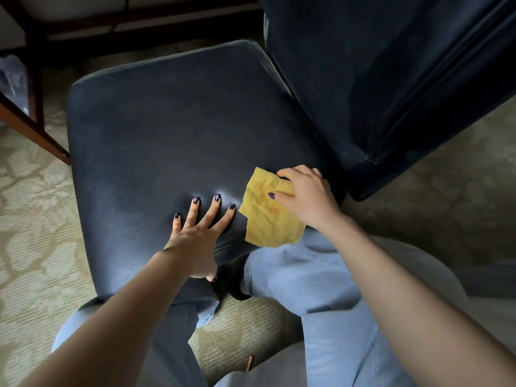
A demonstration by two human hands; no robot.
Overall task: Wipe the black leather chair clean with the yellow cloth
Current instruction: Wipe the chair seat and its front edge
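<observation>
A pale carpet with a woven pattern of lighter, looping shapes covers the floor on every side. At the upper left stands a piece of dark reddish-brown wooden furniture: a slanted rail runs down to the carpet, with an upright post and a crossbar behind it. A pale cushion rests in that frame along the top edge. Something crinkled and see-through, perhaps plastic, sits by the post at the far left. A small brown stick-like thing shows against the carpet near the bottom; what it is cannot be told.

Carpet bears black chair; yellow cloth on seat.
</observation>
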